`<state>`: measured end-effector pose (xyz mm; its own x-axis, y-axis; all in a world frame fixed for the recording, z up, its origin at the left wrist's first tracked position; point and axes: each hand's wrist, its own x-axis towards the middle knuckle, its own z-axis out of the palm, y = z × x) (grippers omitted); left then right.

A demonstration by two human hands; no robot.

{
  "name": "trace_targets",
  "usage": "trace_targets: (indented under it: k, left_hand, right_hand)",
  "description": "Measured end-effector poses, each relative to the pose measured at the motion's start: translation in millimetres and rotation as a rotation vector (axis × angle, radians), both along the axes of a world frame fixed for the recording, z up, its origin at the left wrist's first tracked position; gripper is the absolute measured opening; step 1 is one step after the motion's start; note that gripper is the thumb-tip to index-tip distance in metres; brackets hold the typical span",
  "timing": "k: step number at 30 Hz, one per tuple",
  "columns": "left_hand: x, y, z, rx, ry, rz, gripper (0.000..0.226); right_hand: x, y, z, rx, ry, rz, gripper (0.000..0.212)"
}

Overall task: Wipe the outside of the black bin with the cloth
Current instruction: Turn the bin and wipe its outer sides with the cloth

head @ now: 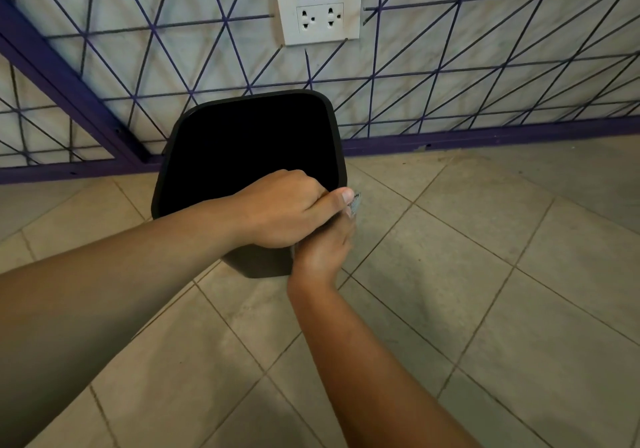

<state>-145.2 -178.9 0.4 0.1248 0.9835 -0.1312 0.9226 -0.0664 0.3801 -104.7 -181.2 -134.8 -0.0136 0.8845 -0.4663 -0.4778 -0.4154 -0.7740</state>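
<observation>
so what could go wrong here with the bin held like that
1. The left hand grips only the near rim of the bin, which looks tilted; a hard wipe could twist it loose.
2. The right hand presses the cloth against the bin's right side just below the left thumb, so the hands may get in each other's way.
3. Little cloth shows past the fingers, so it could slip out.

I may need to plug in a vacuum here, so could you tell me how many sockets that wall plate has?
2: a left socket and a right socket, side by side on the white wall plate above the black bin. No other plate is in view.
</observation>
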Motion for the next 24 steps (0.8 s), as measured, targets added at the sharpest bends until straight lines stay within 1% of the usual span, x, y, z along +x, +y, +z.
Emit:
trace_targets:
  k: [2,4,5,6,7,8,10,11,13,15,18,20,23,24]
  left_hand:
    - [-0.1,-0.7,0.4,0.007,-0.005,-0.003,0.063]
    - [1.8,-1.6,-0.3,0.027,0.012,0.011,0.064]
    - [2.3,-1.8,-0.9,0.027,0.018,0.018,0.065]
    - [2.5,-2.0,-1.1,0.021,0.015,0.021,0.064]
    - [2.0,-1.8,-0.7,0.016,0.011,0.02,0.064]
    - [1.3,-1.3,-0.2,0.016,0.008,0.014,0.063]
    - [0.3,-0.2,0.4,0.004,-0.001,0.006,0.063]
    - [0.9,-0.5,0.7,0.0,-0.006,0.007,0.063]
    - [2.3,-2.2,0.2,0.017,-0.005,0.013,0.061]
    - [3.2,-2.6,0.0,0.028,0.001,0.017,0.061]
    - [1.7,-1.0,0.7,0.018,0.002,0.014,0.063]
    - [1.8,-1.2,1.0,0.013,0.003,0.016,0.062]
    - [4.1,-2.5,-0.1,0.027,0.017,0.023,0.061]
    - [3.8,-2.5,-0.4,0.028,0.017,0.024,0.061]
  right_hand:
    - [-0.3,-4.7,-0.4,-0.004,0.027,-0.033,0.089]
    - [6.7,-0.2,-17.8,-0.133,0.064,-0.048,0.08]
    - [10.0,2.8,-24.2,-0.198,0.075,-0.045,0.082]
    - [11.5,3.9,-25.2,-0.221,0.071,-0.013,0.09]
    - [11.0,2.9,-20.3,-0.188,0.055,0.018,0.097]
    - [7.7,1.3,-13.4,-0.114,0.039,0.03,0.1]
    - [1.5,-3.4,-5.1,-0.01,0.007,0.03,0.099]
    - [1.8,-3.5,-3.8,-0.006,0.007,0.012,0.1]
    - [7.0,1.1,-11.5,-0.105,0.062,-0.024,0.102]
    - [10.0,5.2,-12.3,-0.168,0.072,-0.013,0.099]
    - [6.8,-1.6,0.1,-0.017,0.0,0.035,0.098]
    - [8.3,-7.0,1.7,-0.025,-0.045,0.039,0.102]
    - [13.1,-4.0,-24.2,-0.058,-0.122,0.087,0.092]
    - [14.0,-2.3,-27.1,-0.059,-0.115,0.091,0.095]
